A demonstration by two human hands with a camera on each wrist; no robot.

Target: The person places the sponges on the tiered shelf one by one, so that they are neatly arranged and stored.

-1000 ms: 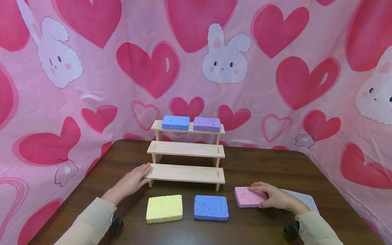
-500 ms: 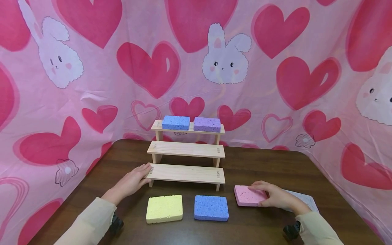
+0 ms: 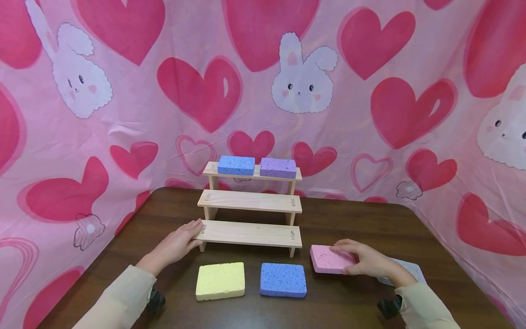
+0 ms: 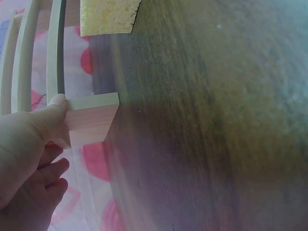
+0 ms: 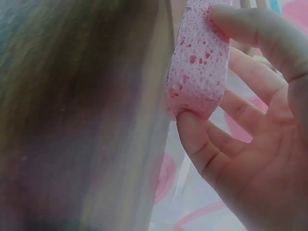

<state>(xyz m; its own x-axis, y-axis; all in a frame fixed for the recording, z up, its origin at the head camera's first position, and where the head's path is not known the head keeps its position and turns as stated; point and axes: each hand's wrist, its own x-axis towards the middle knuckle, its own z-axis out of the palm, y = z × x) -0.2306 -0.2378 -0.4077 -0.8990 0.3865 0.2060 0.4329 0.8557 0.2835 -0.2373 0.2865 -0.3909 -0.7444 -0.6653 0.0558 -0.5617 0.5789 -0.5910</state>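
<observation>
Right hand (image 3: pixel 365 260): fingers (image 5: pixel 255 29) clamped on pink sponge (image 3: pixel 328 259), right of wooden stand (image 3: pixel 246 232); cannot tell if sponge touches surface (image 3: pixel 353 308). Left hand (image 3: pixel 176 244) grips left end of lowest tier. Yellow sponge (image 3: pixel 220 279), front blue sponge (image 3: pixel 282 278) side by side, apart, before stand.

You can pass right of the pale three-tier wooden stand (image 3: pixel 249 201), over brown wooden counter (image 3: pixel 349 217); a yellow rectangular sponge (image 3: pixel 220 280) and a blue rectangular sponge (image 3: pixel 283 279) obstruct the stand's front.
</observation>
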